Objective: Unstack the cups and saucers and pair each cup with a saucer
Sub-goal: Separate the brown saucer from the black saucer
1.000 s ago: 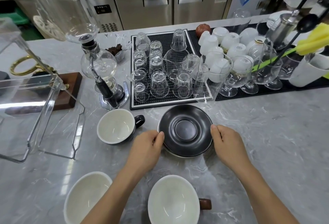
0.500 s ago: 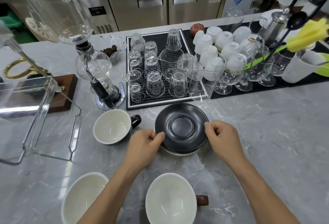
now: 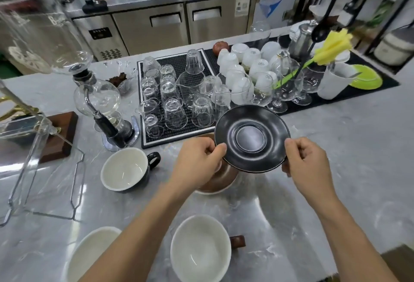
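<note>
A black saucer (image 3: pixel 252 138) hangs tilted above the counter. My left hand (image 3: pixel 197 160) pinches its left rim and my right hand (image 3: pixel 307 158) pinches its right rim. Beneath it a brown saucer (image 3: pixel 219 183) lies on the marble, partly hidden by my left hand. A black cup with a white inside (image 3: pixel 126 169) stands to the left. A brown-handled white cup (image 3: pixel 200 248) sits near the front edge, and a third white cup (image 3: pixel 89 257) is at the lower left, partly behind my left forearm.
A black drying mat (image 3: pixel 145 145) with several upturned glasses lies behind the saucers. A second mat (image 3: pixel 369 84) to the right holds white cups, stemmed glasses and a yellow sponge brush. A glass siphon brewer (image 3: pixel 100 102) and a clear acrylic stand (image 3: pixel 33 169) occupy the left.
The black saucer has been lifted off the stack and carried up and to the right, which uncovers the brown saucer below. Both hands rose with it.
</note>
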A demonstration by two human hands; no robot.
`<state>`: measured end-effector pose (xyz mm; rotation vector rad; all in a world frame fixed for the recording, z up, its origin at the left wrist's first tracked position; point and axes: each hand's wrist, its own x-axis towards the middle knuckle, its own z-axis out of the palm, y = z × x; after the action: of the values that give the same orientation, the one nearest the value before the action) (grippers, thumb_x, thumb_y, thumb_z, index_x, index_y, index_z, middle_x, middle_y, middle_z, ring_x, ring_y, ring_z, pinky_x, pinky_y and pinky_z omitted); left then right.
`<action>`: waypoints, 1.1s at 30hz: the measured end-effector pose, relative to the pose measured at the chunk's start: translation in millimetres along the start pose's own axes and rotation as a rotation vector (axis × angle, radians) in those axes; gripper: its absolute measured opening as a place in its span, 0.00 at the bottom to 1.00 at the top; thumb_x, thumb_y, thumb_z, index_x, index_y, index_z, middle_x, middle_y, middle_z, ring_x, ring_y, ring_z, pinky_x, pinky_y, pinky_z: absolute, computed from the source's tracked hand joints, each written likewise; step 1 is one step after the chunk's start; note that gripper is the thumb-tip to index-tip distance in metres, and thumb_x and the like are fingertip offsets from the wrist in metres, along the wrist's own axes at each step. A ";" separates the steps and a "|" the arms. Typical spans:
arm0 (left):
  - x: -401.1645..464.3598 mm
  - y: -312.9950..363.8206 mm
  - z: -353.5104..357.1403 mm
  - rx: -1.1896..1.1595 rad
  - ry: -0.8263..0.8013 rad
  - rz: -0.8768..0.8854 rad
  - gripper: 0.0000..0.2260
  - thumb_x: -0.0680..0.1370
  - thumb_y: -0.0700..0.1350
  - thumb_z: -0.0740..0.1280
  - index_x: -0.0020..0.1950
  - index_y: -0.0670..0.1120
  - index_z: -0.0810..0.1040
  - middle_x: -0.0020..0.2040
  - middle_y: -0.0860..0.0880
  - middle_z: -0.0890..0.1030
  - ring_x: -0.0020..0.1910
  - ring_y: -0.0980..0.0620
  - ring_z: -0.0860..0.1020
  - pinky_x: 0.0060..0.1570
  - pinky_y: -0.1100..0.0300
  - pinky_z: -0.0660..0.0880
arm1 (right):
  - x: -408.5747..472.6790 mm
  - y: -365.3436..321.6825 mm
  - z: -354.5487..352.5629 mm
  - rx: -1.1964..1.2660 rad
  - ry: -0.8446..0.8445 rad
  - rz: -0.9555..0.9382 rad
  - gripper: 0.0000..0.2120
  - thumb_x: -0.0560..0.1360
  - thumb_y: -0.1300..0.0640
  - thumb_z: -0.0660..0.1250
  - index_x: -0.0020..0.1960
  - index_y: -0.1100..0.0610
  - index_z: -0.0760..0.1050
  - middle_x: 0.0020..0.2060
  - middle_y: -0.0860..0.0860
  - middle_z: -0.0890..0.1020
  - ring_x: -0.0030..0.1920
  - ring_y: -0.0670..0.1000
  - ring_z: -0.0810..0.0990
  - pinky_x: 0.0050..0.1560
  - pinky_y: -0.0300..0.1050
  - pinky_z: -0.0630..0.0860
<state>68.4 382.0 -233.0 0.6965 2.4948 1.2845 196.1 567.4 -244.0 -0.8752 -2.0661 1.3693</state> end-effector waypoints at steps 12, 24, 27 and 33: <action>-8.2 18.0 71.6 0.377 -0.371 0.127 0.22 0.78 0.52 0.68 0.33 0.35 0.77 0.33 0.39 0.84 0.34 0.42 0.82 0.41 0.49 0.80 | -82.2 52.4 -67.9 -0.095 0.069 0.253 0.17 0.80 0.57 0.64 0.38 0.69 0.72 0.26 0.57 0.78 0.23 0.45 0.72 0.26 0.38 0.71; -23.1 14.3 92.6 0.645 -0.549 0.163 0.23 0.79 0.52 0.67 0.28 0.45 0.65 0.26 0.49 0.70 0.34 0.43 0.74 0.37 0.56 0.70 | -127.3 80.8 -67.5 -0.263 0.047 0.343 0.19 0.79 0.52 0.64 0.36 0.65 0.72 0.26 0.56 0.80 0.24 0.48 0.74 0.31 0.51 0.75; -24.9 14.4 93.4 0.657 -0.560 0.157 0.22 0.79 0.53 0.68 0.29 0.45 0.66 0.27 0.49 0.70 0.38 0.40 0.79 0.38 0.56 0.72 | -130.0 83.4 -68.0 -0.292 0.040 0.327 0.19 0.79 0.53 0.64 0.34 0.64 0.70 0.25 0.56 0.80 0.22 0.48 0.73 0.30 0.50 0.74; -26.8 16.9 93.1 0.688 -0.560 0.156 0.23 0.79 0.51 0.67 0.29 0.45 0.63 0.27 0.48 0.67 0.35 0.42 0.72 0.37 0.54 0.68 | -132.0 83.1 -70.0 -0.362 -0.004 0.323 0.19 0.79 0.52 0.64 0.33 0.61 0.73 0.23 0.52 0.78 0.25 0.47 0.75 0.34 0.51 0.76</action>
<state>135.9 441.2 -273.2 1.2113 2.3793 0.1571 353.0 534.9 -303.8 -1.4095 -2.2891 1.1613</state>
